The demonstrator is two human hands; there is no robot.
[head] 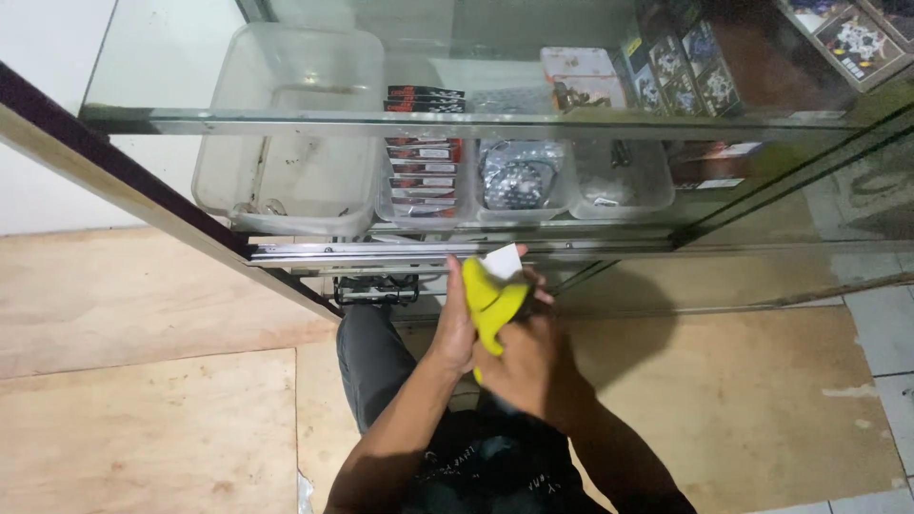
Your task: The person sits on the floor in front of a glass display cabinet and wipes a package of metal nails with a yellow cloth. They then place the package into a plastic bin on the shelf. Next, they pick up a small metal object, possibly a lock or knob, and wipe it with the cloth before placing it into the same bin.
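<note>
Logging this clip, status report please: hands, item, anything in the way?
Left hand and right hand both in grip on yellow cloth. White card at its top. Glass display case directly ahead.

Both hands, the left hand (455,328) and right hand (524,366), work close together just below the metal rail (381,252) of the glass cabinet (762,162), so the pane blocks any reach straight in. Behind it, plastic bins (286,181) sit side by side, filling the shelf. The plywood floor (143,419) on the left lies open.
</note>
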